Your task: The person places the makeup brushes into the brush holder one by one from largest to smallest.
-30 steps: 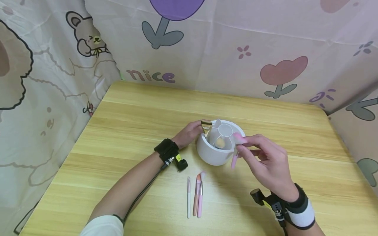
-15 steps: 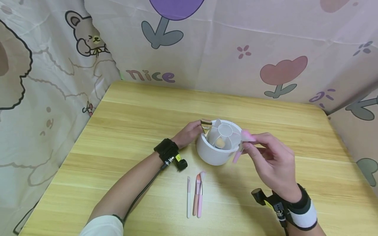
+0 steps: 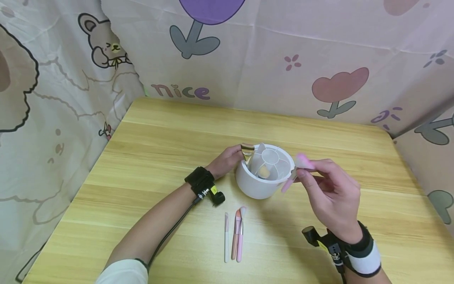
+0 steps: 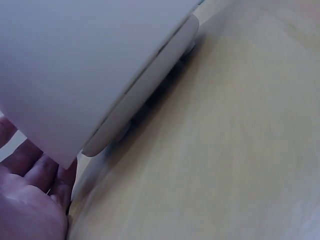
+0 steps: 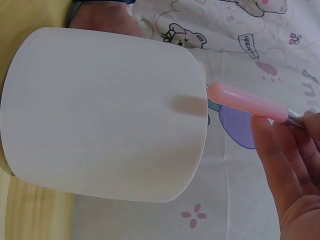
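My right hand [image 3: 331, 193] pinches a makeup brush [image 3: 303, 161] with a pink-tipped head by its metal part, just outside the right rim of a white round brush holder [image 3: 257, 188]. Its pink handle [image 5: 250, 102] slants down toward the holder in the head view. Around the holder's left side my left hand [image 3: 225, 161] holds on, its fingers [image 4: 42, 172] partly hidden behind the wall. A clear divider [image 3: 270, 156] with spokes tops the holder. Inside stand a brush with a beige head [image 3: 263, 171] and one with a gold ferrule [image 3: 247, 153].
In front of the holder, three makeup brushes lie on the wooden table [image 3: 170, 134]: a white one [image 3: 226, 240], a brownish-pink one [image 3: 235, 240] and a pink one [image 3: 240, 244]. A printed curtain [image 3: 262, 79] hangs behind the table.
My right hand has moved right, carrying the pink brush from over the holder's right side to just beyond its rim. The brush now leans more. The left hand and the holder stay put.
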Demonstrator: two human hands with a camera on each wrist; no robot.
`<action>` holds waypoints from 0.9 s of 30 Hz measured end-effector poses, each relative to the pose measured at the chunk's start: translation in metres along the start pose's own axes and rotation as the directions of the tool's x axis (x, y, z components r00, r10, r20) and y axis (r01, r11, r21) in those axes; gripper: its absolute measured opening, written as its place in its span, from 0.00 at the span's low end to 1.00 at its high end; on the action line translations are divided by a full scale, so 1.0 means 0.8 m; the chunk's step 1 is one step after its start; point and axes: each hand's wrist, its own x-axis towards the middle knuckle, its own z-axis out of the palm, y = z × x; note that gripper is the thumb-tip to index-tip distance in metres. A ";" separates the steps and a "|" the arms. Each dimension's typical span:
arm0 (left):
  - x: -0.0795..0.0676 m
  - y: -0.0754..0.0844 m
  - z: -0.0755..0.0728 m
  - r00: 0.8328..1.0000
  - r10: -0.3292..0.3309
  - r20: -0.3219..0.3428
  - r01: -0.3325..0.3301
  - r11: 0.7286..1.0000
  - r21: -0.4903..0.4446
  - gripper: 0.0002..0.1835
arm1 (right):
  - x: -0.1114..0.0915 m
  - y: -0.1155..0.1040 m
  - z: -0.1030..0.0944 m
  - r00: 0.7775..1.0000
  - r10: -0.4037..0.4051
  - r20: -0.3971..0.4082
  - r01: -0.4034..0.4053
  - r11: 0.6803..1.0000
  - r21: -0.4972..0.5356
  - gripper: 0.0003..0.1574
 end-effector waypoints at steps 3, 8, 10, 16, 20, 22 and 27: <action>0.000 0.001 0.000 1.000 0.007 -0.001 -0.007 1.000 0.001 0.26 | 0.001 -0.001 0.001 1.000 -0.007 -0.011 0.007 1.000 -0.019 0.15; 0.000 0.003 0.000 1.000 0.017 -0.003 -0.017 1.000 -0.003 0.25 | 0.003 0.000 0.001 0.999 -0.014 -0.034 0.013 1.000 -0.021 0.12; -0.001 0.004 0.000 1.000 0.017 -0.003 -0.017 1.000 0.000 0.25 | 0.003 -0.001 0.001 0.999 -0.007 -0.048 0.006 1.000 -0.021 0.12; -0.001 0.005 0.000 1.000 0.012 -0.002 -0.012 1.000 -0.006 0.25 | 0.003 -0.003 -0.001 0.997 0.014 -0.080 -0.018 0.998 -0.052 0.11; -0.001 0.005 0.000 1.000 0.008 0.000 -0.008 1.000 -0.008 0.25 | 0.004 -0.004 -0.002 0.997 0.028 -0.071 -0.034 0.995 -0.088 0.11; -0.001 0.005 0.000 1.000 0.007 0.000 -0.007 1.000 -0.008 0.25 | 0.004 -0.003 -0.003 0.997 0.031 -0.071 -0.037 0.996 -0.085 0.11; -0.002 0.005 0.000 1.000 0.011 0.001 -0.011 1.000 -0.013 0.26 | 0.004 0.004 -0.006 0.992 0.020 -0.126 -0.025 0.999 -0.032 0.10</action>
